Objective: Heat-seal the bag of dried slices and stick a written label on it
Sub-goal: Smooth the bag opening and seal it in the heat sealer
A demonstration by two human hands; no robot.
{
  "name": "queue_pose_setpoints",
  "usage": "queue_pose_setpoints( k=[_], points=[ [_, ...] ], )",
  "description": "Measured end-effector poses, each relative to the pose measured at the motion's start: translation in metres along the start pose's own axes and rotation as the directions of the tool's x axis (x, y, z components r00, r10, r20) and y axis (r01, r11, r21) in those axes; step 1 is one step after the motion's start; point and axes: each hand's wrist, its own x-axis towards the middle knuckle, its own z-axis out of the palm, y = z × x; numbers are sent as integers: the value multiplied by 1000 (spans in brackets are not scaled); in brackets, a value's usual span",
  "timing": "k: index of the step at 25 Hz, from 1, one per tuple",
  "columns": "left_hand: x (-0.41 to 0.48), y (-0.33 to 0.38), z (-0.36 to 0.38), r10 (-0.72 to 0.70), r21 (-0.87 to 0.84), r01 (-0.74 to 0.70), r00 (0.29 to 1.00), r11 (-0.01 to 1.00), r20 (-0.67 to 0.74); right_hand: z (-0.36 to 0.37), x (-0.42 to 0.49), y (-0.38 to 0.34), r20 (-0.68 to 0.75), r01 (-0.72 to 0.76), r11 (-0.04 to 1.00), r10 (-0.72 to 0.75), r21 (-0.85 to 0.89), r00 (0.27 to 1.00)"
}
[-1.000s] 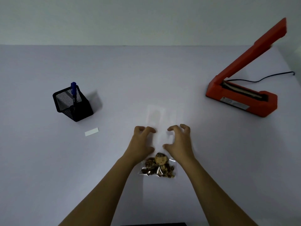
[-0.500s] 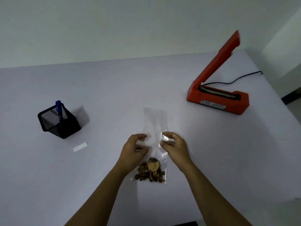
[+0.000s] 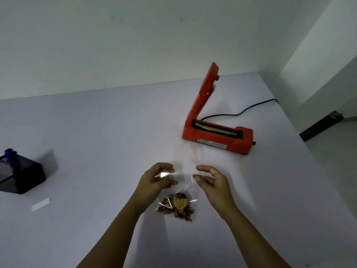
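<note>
A clear plastic bag (image 3: 183, 182) holds brown dried slices (image 3: 178, 207) in its near end, and its empty open end points toward the sealer. My left hand (image 3: 154, 182) pinches the bag's left edge between thumb and fingers, where the film glints. On the other side, my right hand (image 3: 214, 184) has thumb and curled fingers at the right edge. The orange heat sealer (image 3: 216, 140) stands beyond the bag with its arm raised. A blank white label strip (image 3: 40, 204) lies flat at the left.
A black mesh pen holder (image 3: 17, 176) with a blue pen (image 3: 9, 154) stands at the far left. The sealer's black cord (image 3: 251, 109) runs off the table's back right. The table's right edge (image 3: 309, 155) drops to the floor.
My hands went from lying over the flat bag to pinching its side edges. The bag's near end now sits a little further right, nearer the sealer, and the view has turned right.
</note>
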Motion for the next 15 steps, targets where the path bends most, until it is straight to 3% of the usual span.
queue_pose_setpoints(
  k=[3, 15],
  points=[
    [11, 14, 30, 36, -24, -37, 998, 999, -56, -28, 10, -1, -7, -22, 999, 23, 47, 1000],
    [55, 32, 87, -100, -84, 89, 987, 992, -130, -75, 41, 0, -149, -6, 992, 25, 123, 989]
  ],
)
